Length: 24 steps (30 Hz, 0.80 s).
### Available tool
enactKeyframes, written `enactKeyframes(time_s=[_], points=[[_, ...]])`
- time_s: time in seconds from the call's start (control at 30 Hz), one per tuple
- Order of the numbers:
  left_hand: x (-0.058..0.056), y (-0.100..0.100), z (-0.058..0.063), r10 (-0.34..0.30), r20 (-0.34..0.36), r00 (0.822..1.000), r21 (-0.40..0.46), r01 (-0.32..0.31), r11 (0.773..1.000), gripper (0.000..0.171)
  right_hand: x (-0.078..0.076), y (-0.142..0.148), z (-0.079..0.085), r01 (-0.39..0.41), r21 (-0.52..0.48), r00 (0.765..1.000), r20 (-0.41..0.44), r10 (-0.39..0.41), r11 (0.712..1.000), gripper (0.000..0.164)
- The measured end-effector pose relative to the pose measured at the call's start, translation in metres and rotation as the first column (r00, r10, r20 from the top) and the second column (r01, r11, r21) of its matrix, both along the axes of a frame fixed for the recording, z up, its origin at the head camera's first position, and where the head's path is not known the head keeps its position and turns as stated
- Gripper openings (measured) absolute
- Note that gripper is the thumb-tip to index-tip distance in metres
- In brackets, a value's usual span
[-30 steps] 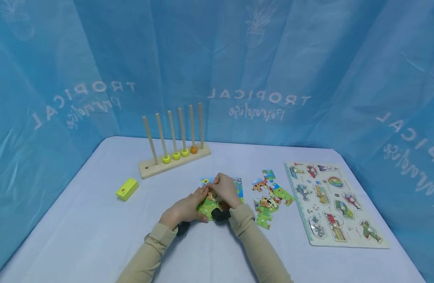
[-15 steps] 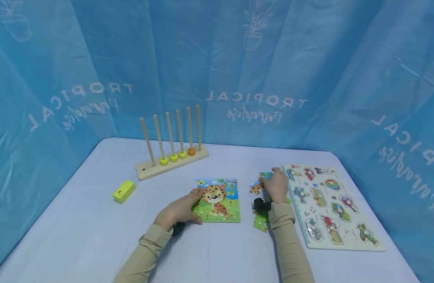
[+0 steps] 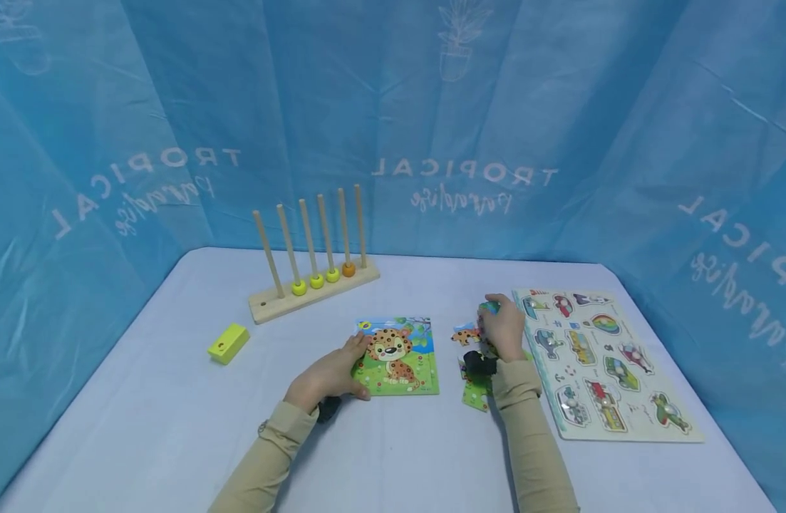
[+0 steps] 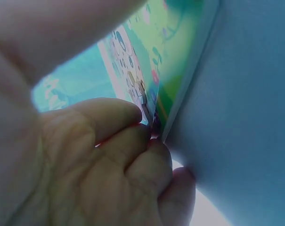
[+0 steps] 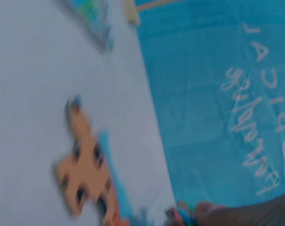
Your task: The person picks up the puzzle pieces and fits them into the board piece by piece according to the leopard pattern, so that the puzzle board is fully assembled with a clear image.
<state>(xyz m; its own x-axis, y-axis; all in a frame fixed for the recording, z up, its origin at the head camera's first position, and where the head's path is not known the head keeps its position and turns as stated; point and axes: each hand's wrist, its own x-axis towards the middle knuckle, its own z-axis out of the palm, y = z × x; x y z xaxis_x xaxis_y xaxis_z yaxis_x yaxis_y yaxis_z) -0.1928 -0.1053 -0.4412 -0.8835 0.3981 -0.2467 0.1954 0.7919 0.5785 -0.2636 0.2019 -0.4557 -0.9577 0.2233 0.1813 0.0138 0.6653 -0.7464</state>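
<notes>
A square leopard puzzle board (image 3: 399, 356) lies flat on the table, its picture facing up. My left hand (image 3: 325, 374) rests at the board's left edge, thumb spread toward the near corner. The left wrist view shows the fingers (image 4: 147, 165) against the board's edge (image 4: 180, 94). Farther right, my right hand (image 3: 504, 329) pinches a blue-green puzzle piece (image 3: 490, 307), partly covered by the fingers. Beside that hand lie an orange spotted piece (image 3: 464, 336) and a green piece (image 3: 475, 394). Other pieces are hidden under the hand.
A knobbed vehicle puzzle board (image 3: 578, 399) lies just right of my right hand. Behind stands a wooden peg stand (image 3: 283, 305) with several beads. A yellow block (image 3: 229, 343) lies at the left. Blue curtain (image 3: 399, 107) surrounds the white table's back and sides.
My right hand has moved right from over the leopard board to the loose pieces and now lifts a blue-green one. The left hand stays at the board's left edge.
</notes>
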Motion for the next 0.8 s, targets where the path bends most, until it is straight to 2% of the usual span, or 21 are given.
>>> enactKeyframes(time_s=[0.1, 0.2, 0.4, 0.47, 0.6, 0.7, 0.8], points=[[-0.001, 0.0, 0.0, -0.007, 0.004, 1.0, -0.003, 0.007, 1.0, 0.102, 0.002, -0.011, 0.006, -0.085, -0.108, 0.996, 0.031, 0.089, 0.991, 0.036], [-0.001, 0.002, 0.001, -0.017, -0.018, 1.0, -0.039, 0.016, 0.999, 0.098, 0.004, -0.029, 0.008, -0.184, -0.179, 0.974, 0.098, 0.204, 0.966, 0.032], [-0.003, 0.01, -0.002, -0.081, -0.108, 0.991, -0.118, 0.069, 0.991, 0.084, 0.007, -0.068, -0.003, -0.32, -0.191, 0.93, 0.124, 0.346, 0.928, 0.022], [-0.003, 0.011, -0.005, -0.079, -0.133, 0.988, -0.137, 0.06, 0.989, 0.081, 0.007, -0.077, -0.007, -0.345, -0.176, 0.922, 0.121, 0.369, 0.922, 0.02], [-0.005, 0.012, -0.008, -0.051, -0.167, 0.985, -0.168, 0.022, 0.986, 0.079, 0.005, -0.086, -0.014, -0.366, -0.046, 0.926, 0.082, 0.369, 0.929, 0.015], [-0.006, 0.01, -0.008, -0.043, -0.161, 0.986, -0.179, 0.014, 0.984, 0.082, 0.003, -0.086, -0.018, -0.342, 0.044, 0.939, 0.04, 0.341, 0.939, 0.014], [-0.007, 0.006, -0.007, -0.022, -0.13, 0.991, -0.174, 0.0, 0.985, 0.086, 0.001, -0.084, -0.021, -0.334, 0.073, 0.942, 0.018, 0.334, 0.94, 0.02]])
